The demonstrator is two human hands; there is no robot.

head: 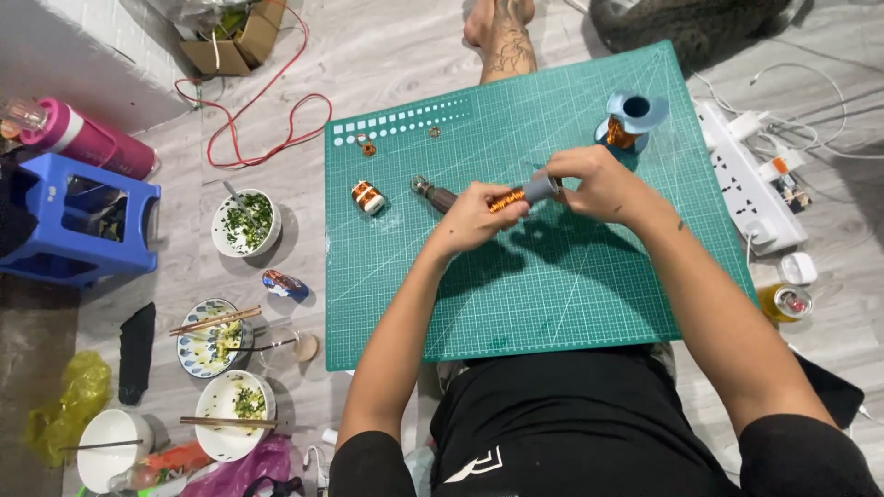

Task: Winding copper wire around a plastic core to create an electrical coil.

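A small rod wound with copper wire (513, 197) is held over the middle of a green cutting mat (552, 294), its long axis running left to right, tilted slightly up at the right. The left hand (474, 219) pinches its copper end; the right hand (599, 184) closes around its grey end. A blue wire spool (631, 120) stands just beyond the right hand. A finished coil (366, 196) lies left of both.
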